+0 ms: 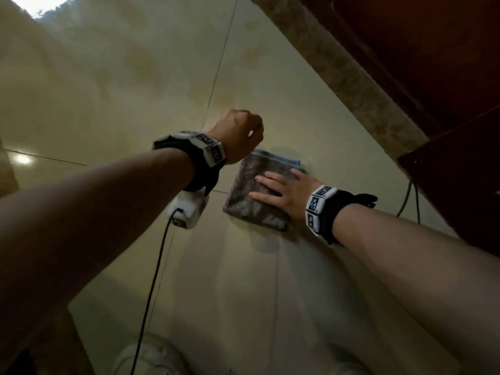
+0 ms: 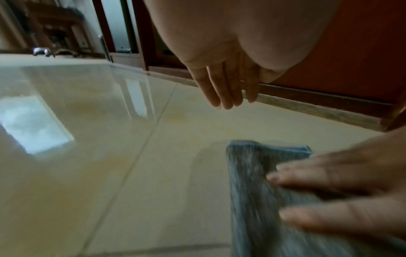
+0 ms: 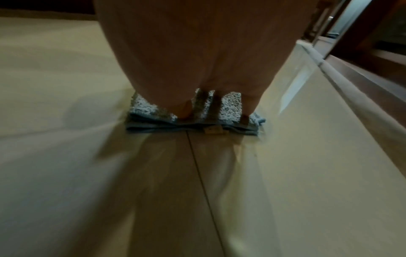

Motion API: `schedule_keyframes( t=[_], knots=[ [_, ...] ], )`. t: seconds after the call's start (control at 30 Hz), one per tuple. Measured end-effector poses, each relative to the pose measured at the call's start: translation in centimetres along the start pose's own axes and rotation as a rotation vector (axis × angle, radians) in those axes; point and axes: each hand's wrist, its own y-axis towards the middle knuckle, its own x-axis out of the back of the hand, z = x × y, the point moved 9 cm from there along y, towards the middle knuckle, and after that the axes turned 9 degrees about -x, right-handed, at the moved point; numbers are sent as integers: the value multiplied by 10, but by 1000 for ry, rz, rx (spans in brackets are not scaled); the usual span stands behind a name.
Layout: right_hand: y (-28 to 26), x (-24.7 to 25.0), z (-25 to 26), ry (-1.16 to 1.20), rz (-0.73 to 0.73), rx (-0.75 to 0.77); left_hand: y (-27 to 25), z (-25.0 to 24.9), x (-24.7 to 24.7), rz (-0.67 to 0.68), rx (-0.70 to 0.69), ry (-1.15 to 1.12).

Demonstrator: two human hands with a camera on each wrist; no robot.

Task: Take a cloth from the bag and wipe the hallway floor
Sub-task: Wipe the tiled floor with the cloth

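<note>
The cloth [image 1: 258, 189] is the landmark: a grey pile pad folded into a rectangle, flat on the pale glossy floor [image 1: 108, 90], straddling a tile joint. On the near side of the cloth the right hand [image 1: 285, 194] lies palm down, fingers [image 1: 261, 196] straight and a little spread across the pile, the heel of the hand at the cloth's edge. The right wrist view shows the fingertips pressing into the folded layers. Just left of the cloth and above it, the left hand [image 1: 238, 136] hangs free of the floor with nothing in it; the head view reads as loosely bent, the left wrist view shows straight fingers held together.

The wipe looks well under way. To do it well, I judge the palm should keep even pressure so the folds do not slide apart, and strokes should overlap. Beyond the cloth, faint yellowish blotches [image 1: 200, 87] mark the tiles, probably the next patch to cover. To the far right of the cloth runs a stone threshold [image 1: 351, 77] under dark wood [image 1: 433, 63]; strokes should end short of it.
</note>
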Motion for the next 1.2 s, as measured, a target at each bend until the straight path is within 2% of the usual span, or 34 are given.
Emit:
schedule_keyframes(
  t=[0.07,0.17,0.37,0.5,0.67,0.73,0.87,1.0,1.07,1.2],
  knots=[
    [-10,-10,-19,113,34,-96,-1,-7,-19,3,29,-38],
    [-29,-21,-46,245,43,-270,-18,-12,-41,83,10,-45],
    [-32,5,-72,258,-76,-447,-43,5,-22,53,55,41],
    [-15,-24,-53,401,80,-396,-59,17,-13,-33,156,-10],
    [-7,-26,-11,440,123,-421,-90,23,-16,-43,203,-11],
    [-3,-13,12,400,107,-368,-97,26,-15,-43,227,-7],
    [6,8,63,239,96,-156,-101,34,-3,-74,267,-21],
    [6,10,56,207,55,-60,-100,35,-3,-67,268,-25],
    [5,7,32,282,8,-104,-102,36,-7,-62,269,-33],
    [6,0,-27,483,3,-405,-109,43,-13,-46,278,-56]
  ],
)
